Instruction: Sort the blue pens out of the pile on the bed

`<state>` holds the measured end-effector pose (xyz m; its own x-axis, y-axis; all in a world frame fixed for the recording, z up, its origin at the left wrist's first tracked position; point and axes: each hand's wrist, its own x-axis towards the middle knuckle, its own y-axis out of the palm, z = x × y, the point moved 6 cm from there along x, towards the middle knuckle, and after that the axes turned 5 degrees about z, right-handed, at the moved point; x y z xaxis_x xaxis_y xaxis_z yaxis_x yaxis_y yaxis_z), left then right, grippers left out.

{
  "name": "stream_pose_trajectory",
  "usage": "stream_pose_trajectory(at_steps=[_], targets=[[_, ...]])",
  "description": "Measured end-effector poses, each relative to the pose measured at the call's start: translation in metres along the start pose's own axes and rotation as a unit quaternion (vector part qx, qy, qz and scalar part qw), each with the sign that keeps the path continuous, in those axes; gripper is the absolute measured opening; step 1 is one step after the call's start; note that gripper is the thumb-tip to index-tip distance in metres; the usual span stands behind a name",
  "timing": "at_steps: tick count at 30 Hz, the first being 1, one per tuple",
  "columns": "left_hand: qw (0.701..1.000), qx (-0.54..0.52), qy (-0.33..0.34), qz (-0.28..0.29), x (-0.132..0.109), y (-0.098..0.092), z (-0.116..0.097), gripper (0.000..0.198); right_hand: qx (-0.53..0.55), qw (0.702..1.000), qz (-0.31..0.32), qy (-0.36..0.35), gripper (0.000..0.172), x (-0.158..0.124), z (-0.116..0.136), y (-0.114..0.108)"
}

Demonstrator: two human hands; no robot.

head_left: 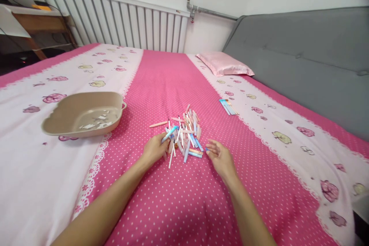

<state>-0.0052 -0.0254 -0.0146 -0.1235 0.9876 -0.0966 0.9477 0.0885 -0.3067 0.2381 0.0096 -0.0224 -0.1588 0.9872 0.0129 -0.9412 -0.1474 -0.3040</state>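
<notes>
A loose heap of pastel pens (186, 132) and their caps lies on the pink dotted bedspread (178, 200). My left hand (154, 149) rests at the heap's left edge, its fingers closed round a light blue pen (170, 133). My right hand (219, 157) lies at the heap's right edge with its fingers curled; a small blue piece, perhaps a cap, sits at the fingertips. One pink pen (158, 124) lies apart on the left of the heap.
A beige tray (83, 112) with small bits inside sits to the left on the bed. A neat row of several pens (228, 106) lies further right. A pink pillow (225, 64) lies by the grey headboard (302, 61). A white radiator (115, 19) lines the far wall.
</notes>
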Motion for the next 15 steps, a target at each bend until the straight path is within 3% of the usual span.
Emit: stream_pose_trajectory(at_steps=[3,6,10,15], targets=[[0.994,0.089,0.039,-0.044,-0.007,0.001,-0.012,0.016,0.032,0.999,0.005,-0.022,0.032,-0.001,0.012,-0.003],[0.964,0.229,0.105,-0.083,-0.017,0.008,-0.028,0.023,0.064,0.997,0.017,-0.034,0.033,-0.003,0.023,-0.001],[0.941,0.289,0.163,-0.068,-0.028,0.024,-0.041,0.029,0.1,0.994,0.01,-0.045,0.036,-0.005,0.03,0.002],[0.93,0.299,0.21,-0.043,-0.034,0.03,-0.049,0.027,0.117,0.99,0.008,-0.082,0.032,-0.008,0.04,0.003]])
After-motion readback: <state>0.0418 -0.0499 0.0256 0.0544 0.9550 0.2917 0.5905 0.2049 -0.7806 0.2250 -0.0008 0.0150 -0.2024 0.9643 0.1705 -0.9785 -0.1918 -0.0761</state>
